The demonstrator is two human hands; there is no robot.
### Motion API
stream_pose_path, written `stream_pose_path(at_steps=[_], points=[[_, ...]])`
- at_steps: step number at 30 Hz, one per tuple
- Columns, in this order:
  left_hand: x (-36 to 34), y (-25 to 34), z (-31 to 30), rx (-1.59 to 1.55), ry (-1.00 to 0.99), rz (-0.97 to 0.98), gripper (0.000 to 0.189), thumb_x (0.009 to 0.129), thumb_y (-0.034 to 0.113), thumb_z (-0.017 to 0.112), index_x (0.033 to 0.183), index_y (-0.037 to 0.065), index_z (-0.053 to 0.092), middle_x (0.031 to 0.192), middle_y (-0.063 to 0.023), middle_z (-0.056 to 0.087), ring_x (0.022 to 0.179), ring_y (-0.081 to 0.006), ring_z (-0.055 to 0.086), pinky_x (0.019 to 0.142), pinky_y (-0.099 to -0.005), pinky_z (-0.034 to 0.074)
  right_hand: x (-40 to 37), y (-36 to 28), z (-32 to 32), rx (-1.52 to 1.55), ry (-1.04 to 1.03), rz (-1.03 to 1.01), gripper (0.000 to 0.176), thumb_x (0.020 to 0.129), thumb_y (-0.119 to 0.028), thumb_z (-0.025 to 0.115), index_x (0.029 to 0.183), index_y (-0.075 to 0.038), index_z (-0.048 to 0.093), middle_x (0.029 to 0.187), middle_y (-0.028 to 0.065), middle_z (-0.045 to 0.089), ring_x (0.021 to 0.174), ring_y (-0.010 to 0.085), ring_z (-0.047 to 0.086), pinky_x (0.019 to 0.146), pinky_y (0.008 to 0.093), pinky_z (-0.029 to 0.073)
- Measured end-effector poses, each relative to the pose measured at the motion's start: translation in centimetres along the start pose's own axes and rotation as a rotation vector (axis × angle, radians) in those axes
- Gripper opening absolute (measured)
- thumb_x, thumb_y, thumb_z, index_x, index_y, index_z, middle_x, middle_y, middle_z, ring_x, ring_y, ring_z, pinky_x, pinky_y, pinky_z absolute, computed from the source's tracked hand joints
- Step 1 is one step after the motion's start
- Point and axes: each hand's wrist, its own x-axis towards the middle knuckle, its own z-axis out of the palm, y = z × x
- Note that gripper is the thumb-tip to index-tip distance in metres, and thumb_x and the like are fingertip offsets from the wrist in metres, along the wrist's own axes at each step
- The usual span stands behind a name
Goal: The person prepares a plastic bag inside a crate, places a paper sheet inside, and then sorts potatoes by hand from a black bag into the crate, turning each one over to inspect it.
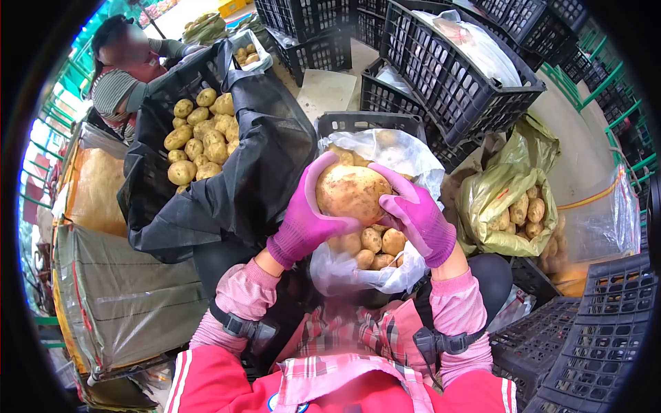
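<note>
A large potato (351, 193) with brownish patches is held up between my two gloved hands. My left hand (313, 210), in a pink-purple glove, wraps its left side. My right hand (416, 213), gloved alike, grips the right side with thumb and fingers. Directly below is a crate lined with a clear plastic bag (406, 272), with several smaller potatoes (375, 244) inside. Part of that pile is hidden by the hands and the big potato.
A black-lined crate (258, 148) of potatoes (203, 138) stands to the left, a person (127, 65) beside it. On the right are a green-yellow sack (482, 213) of potatoes and black crates (606, 310). More stacked crates (454, 76) rise at the back.
</note>
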Motion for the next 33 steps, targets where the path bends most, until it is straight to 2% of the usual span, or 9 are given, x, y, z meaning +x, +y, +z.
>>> stream_pose_path(at_steps=[3, 8, 15, 18, 21, 22, 25, 28, 33], points=[[0.1, 0.4, 0.1, 0.012, 0.001, 0.023, 0.110, 0.056, 0.027, 0.093, 0.147, 0.003, 0.036, 0.139, -0.0135, 0.047, 0.132, -0.0255, 0.045, 0.112, -0.0365, 0.035, -0.5, -1.4, 1.0, -0.024, 0.082, -0.030, 0.052, 0.092, -0.013, 0.053, 0.143, -0.001, 0.047, 0.102, 0.0096, 0.065, 0.087, 0.0118, 0.059, 0.077, 0.0290, 0.051], [0.3, 0.3, 0.1, 0.064, 0.012, 0.050, 0.110, 0.055, 0.026, 0.092, 0.147, 0.002, 0.037, 0.139, -0.0132, 0.047, 0.131, -0.0252, 0.046, 0.112, -0.0365, 0.036, 1.2, 2.7, 1.0, -0.129, 0.213, -0.199, 0.058, 0.084, -0.006, 0.049, 0.142, -0.004, 0.051, 0.099, 0.0086, 0.066, 0.085, 0.0130, 0.061, 0.079, 0.0292, 0.053], [0.4, 0.5, 0.0, 0.041, 0.069, 0.038, 0.108, 0.054, 0.023, 0.092, 0.145, 0.002, 0.037, 0.140, -0.0125, 0.045, 0.131, -0.0246, 0.046, 0.111, -0.0364, 0.037, 0.3, -0.6, 2.8, 0.491, 0.225, 0.021, 0.060, 0.082, -0.002, 0.048, 0.142, -0.007, 0.051, 0.109, 0.0076, 0.063, 0.095, 0.0134, 0.060, 0.085, 0.0288, 0.055], [0.4, 0.2, 0.1, 0.044, 0.066, 0.029, 0.109, 0.054, 0.023, 0.092, 0.145, 0.003, 0.036, 0.140, -0.0122, 0.044, 0.131, -0.0241, 0.046, 0.112, -0.0362, 0.037, 0.1, 0.1, 2.1, 0.377, 0.143, 0.034, 0.063, 0.084, -0.004, 0.047, 0.147, -0.005, 0.043, 0.135, 0.0136, 0.052, 0.122, 0.0206, 0.055, 0.097, 0.0354, 0.052], [0.2, -0.4, 0.1, 0.014, 0.053, 0.020, 0.109, 0.054, 0.024, 0.093, 0.145, 0.003, 0.036, 0.140, -0.0123, 0.044, 0.131, -0.0238, 0.045, 0.112, -0.0359, 0.037, 0.5, 1.8, 2.2, 0.122, 0.178, -0.142, 0.064, 0.083, -0.004, 0.048, 0.147, -0.006, 0.044, 0.134, 0.0125, 0.054, 0.119, 0.0190, 0.056, 0.096, 0.0343, 0.052], [0.2, -0.7, 0.1, 0.012, 0.052, 0.020, 0.110, 0.054, 0.025, 0.093, 0.145, 0.003, 0.036, 0.141, -0.0125, 0.044, 0.131, -0.0238, 0.045, 0.112, -0.0359, 0.037, 0.6, 1.9, 2.1, 0.101, 0.198, -0.067, 0.064, 0.082, -0.002, 0.048, 0.146, -0.007, 0.046, 0.129, 0.0109, 0.058, 0.112, 0.0166, 0.059, 0.093, 0.0310, 0.053], [0.3, -0.8, 0.0, -0.098, 0.058, -0.007, 0.110, 0.055, 0.028, 0.095, 0.145, 0.004, 0.035, 0.141, -0.0131, 0.044, 0.132, -0.0239, 0.045, 0.112, -0.0358, 0.036, 0.0, 1.0, 2.4, 0.434, 0.171, -0.084, 0.064, 0.082, 0.001, 0.046, 0.145, -0.007, 0.048, 0.124, 0.0103, 0.060, 0.106, 0.0153, 0.061, 0.089, 0.0277, 0.054], [0.4, -0.8, 0.1, -0.104, 0.051, -0.016, 0.112, 0.056, 0.032, 0.095, 0.145, 0.004, 0.034, 0.142, -0.0136, 0.044, 0.132, -0.0240, 0.045, 0.112, -0.0361, 0.037, -0.4, -0.7, 2.5, 0.309, 0.228, -0.023, 0.059, 0.083, 0.001, 0.050, 0.141, -0.005, 0.052, 0.116, 0.0102, 0.065, 0.103, 0.0147, 0.062, 0.091, 0.0294, 0.052], [0.1, -1.5, 0.4, -0.217, 0.012, -0.075, 0.113, 0.056, 0.032, 0.096, 0.146, 0.004, 0.033, 0.142, -0.0136, 0.045, 0.131, -0.0239, 0.046, 0.111, -0.0365, 0.038, -0.1, 1.6, 0.9, -0.163, 0.246, -0.211, 0.052, 0.087, -0.006, 0.057, 0.139, -0.002, 0.053, 0.109, 0.0117, 0.068, 0.099, 0.0146, 0.063, 0.088, 0.0281, 0.051]])
